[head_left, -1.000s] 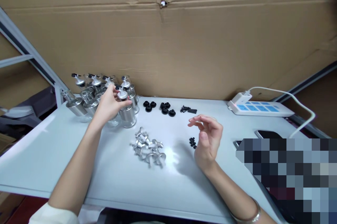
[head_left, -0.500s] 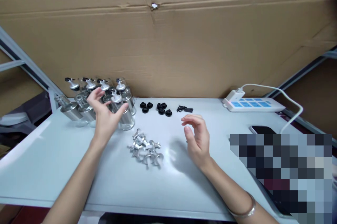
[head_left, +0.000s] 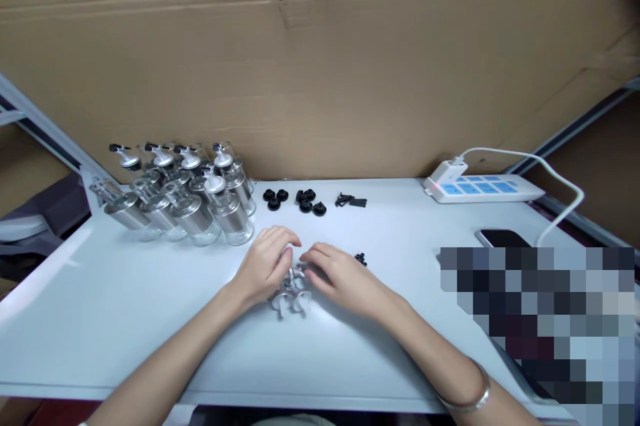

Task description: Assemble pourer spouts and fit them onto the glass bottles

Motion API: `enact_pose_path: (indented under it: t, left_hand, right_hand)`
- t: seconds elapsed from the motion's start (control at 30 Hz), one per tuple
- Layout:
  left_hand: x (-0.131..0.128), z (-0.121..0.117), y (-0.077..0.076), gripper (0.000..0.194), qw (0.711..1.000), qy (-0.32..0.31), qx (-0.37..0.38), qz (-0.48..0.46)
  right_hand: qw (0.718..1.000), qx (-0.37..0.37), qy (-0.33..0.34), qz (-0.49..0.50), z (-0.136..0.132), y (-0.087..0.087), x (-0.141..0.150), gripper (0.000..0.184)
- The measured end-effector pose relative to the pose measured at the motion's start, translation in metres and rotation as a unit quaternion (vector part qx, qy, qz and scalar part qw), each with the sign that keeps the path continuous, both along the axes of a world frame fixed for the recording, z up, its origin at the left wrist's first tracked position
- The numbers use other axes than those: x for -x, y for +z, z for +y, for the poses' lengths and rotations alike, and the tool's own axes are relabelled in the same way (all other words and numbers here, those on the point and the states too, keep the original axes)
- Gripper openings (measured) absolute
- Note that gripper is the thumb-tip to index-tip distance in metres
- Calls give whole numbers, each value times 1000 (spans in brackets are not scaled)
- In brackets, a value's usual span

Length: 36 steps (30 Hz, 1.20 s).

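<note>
Both hands rest over a small heap of silver metal spout parts [head_left: 291, 298] in the middle of the white table [head_left: 100, 306]. My left hand [head_left: 265, 265] lies palm down on the heap's left side, fingers curled over the parts. My right hand [head_left: 340, 279] lies on its right side, fingers stretched toward the left hand. What the fingertips touch is hidden. A cluster of glass bottles with silver caps and spouts [head_left: 185, 196] stands at the back left, apart from both hands.
Black rubber stoppers [head_left: 295, 201] and small black screws [head_left: 351, 201] lie near the back edge; more tiny black parts [head_left: 361, 258] sit beside my right hand. A white power strip [head_left: 483, 188] with cable and a dark phone [head_left: 503, 238] are at the right. Cardboard walls the back.
My left hand let go of the front bottle and came down to the heap of silver parts. My right hand dropped from mid-air onto the same heap.
</note>
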<state>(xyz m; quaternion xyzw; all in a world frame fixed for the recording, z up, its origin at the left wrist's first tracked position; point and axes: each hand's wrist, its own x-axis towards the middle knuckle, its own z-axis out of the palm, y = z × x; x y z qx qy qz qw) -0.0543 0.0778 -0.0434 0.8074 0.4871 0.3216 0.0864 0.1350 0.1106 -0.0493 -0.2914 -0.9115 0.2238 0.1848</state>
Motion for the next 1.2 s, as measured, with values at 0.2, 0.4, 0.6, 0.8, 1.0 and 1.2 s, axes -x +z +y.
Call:
enact_pose_path:
  t: [0.2,0.4,0.6,0.8,1.0,1.2]
  left_hand:
    - [-1,-1,3,22,983,26,128,127]
    - [-12,-6,-1,23,974,34,131,181]
    - [-15,-8,-2,26,971,35,139,194]
    - [-19,-10,-1,29,970,28,147,192]
    - [-20,-12,0,30,986,38,126,104]
    - [-14,-15,0,25,1000,6,21,8]
  right_hand:
    - [999,-13,5,-36,-2,-3,1,13]
    - [998,-24,13,-48,0,-10,2,5]
    - [1000,3,9,-27,3,-6,1,8]
    - [1000,16,-10,9,7,-5,-2,17]
    - [996,-7,-6,85,10,1,-7,9]
    - [981,-31,-16,191,6,11,-11,11]
